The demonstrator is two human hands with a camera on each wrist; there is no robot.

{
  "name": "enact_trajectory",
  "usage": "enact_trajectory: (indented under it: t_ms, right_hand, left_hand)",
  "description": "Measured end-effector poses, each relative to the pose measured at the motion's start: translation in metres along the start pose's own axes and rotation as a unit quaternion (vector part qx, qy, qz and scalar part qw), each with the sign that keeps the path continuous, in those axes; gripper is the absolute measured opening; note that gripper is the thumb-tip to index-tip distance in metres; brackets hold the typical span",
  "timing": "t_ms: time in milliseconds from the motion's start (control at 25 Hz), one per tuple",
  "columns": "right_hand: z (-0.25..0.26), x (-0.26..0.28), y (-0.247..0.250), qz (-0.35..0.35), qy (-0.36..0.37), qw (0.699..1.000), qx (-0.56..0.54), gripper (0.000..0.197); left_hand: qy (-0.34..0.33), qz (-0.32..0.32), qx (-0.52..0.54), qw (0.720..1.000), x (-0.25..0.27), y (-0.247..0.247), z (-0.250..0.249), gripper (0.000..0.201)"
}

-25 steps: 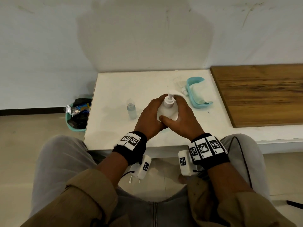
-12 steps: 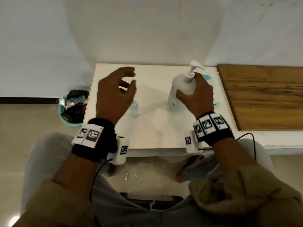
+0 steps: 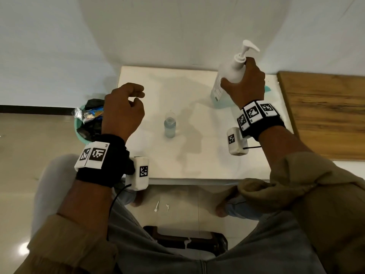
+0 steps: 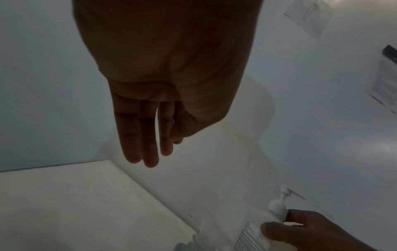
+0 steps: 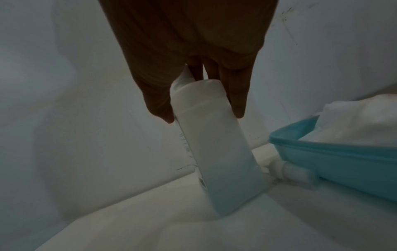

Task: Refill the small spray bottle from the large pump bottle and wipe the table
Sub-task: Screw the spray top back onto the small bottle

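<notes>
A large white pump bottle with bluish liquid low inside is tilted at the table's back right. My right hand grips it round the shoulder below the pump. In the right wrist view the bottle leans with its base at or just above the table; I cannot tell which. The small clear spray bottle stands capless mid-table with some liquid in it. My left hand hovers over the table's left edge, fingers loosely curled and empty. The left wrist view shows its fingers hanging free.
A teal tray holding a white cloth sits just right of the pump bottle, a white spray cap lying against it. A wooden board adjoins the white table. A teal bin of rubbish stands on the floor left.
Both hands held the pump bottle at the table's front middle. The left hand has let go and drawn back left, and the right hand has carried the bottle to the back right.
</notes>
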State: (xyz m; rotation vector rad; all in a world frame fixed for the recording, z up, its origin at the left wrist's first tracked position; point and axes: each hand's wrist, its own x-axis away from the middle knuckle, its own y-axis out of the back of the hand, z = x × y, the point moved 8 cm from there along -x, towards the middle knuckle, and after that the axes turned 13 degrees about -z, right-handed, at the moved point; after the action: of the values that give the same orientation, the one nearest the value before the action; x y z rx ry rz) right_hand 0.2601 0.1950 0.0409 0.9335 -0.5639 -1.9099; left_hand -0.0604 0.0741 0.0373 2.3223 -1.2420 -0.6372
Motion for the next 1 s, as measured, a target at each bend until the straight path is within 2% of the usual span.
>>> enact_trajectory:
  t_ms: [120, 240, 400, 520, 600, 680, 720, 800, 880, 1000]
  right_hand:
    - [-0.004, 0.001, -0.004, -0.009, -0.006, 1.0, -0.003, 0.072]
    - [-0.01, 0.001, -0.003, -0.006, -0.011, 1.0, -0.016, 0.077]
    - [-0.008, 0.005, 0.005, 0.08, 0.001, 0.997, -0.009, 0.096]
    - [-0.012, 0.015, 0.025, 0.121, -0.024, 0.992, 0.039, 0.106]
    - [-0.014, 0.021, 0.05, 0.075, -0.034, 0.995, 0.056, 0.089]
    - [-0.001, 0.034, 0.071, 0.016, 0.009, 0.999, 0.026, 0.055]
    - [0.011, 0.046, 0.075, 0.015, 0.03, 0.999, -0.006, 0.04]
    - [0.037, 0.076, 0.065, 0.065, 0.067, 0.994, -0.059, 0.021]
    - [0.059, 0.105, 0.042, 0.125, 0.088, 0.984, -0.089, 0.016]
    - [0.069, 0.133, 0.0, 0.199, 0.066, 0.971, -0.114, 0.028]
  left_hand:
    - [0.013, 0.031, -0.019, 0.999, -0.001, -0.005, 0.01, 0.036]
    - [0.016, 0.09, -0.037, 0.995, 0.002, -0.017, 0.018, 0.04]
    - [-0.009, 0.179, -0.04, 0.983, 0.013, -0.034, 0.014, 0.05]
    - [-0.032, 0.209, -0.037, 0.977, 0.018, -0.042, 0.011, 0.059]
    - [-0.032, 0.216, -0.037, 0.975, 0.02, -0.046, 0.013, 0.062]
    - [-0.027, 0.222, -0.042, 0.974, 0.022, -0.05, 0.016, 0.063]
    - [-0.026, 0.226, -0.046, 0.973, 0.024, -0.053, 0.017, 0.064]
    - [-0.027, 0.235, -0.048, 0.97, 0.028, -0.059, 0.016, 0.066]
    - [-0.023, 0.237, -0.048, 0.97, 0.031, -0.065, 0.016, 0.069]
    - [-0.017, 0.231, -0.055, 0.971, 0.033, -0.071, 0.019, 0.072]
